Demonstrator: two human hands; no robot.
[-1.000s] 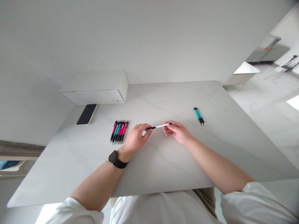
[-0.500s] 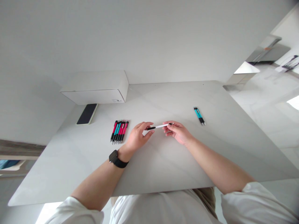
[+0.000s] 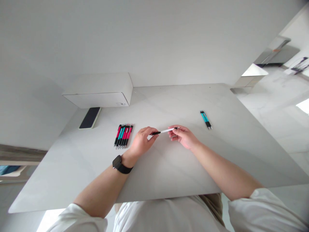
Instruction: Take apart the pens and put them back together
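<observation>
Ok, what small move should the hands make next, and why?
I would guess a gentle twist of the black grip by the left hand: its thumb and fingers are at that grip, while the right hand holds the white pen's other end.

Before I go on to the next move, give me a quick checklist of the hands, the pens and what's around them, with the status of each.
1. Right hand has hold of the white pen: ok, gripped near one end.
2. Left hand has a firm grip on the pen's other end: cannot tell; fingers and thumb are at the black part, but firm contact is unclear.
3. Red and teal pens apart from the left hand: ok, grouped side by side to its left.
4. Two teal pens apart from the right hand: ok, lying beyond it to the right.
5. Phone away from both hands: ok, near the white box.
</observation>
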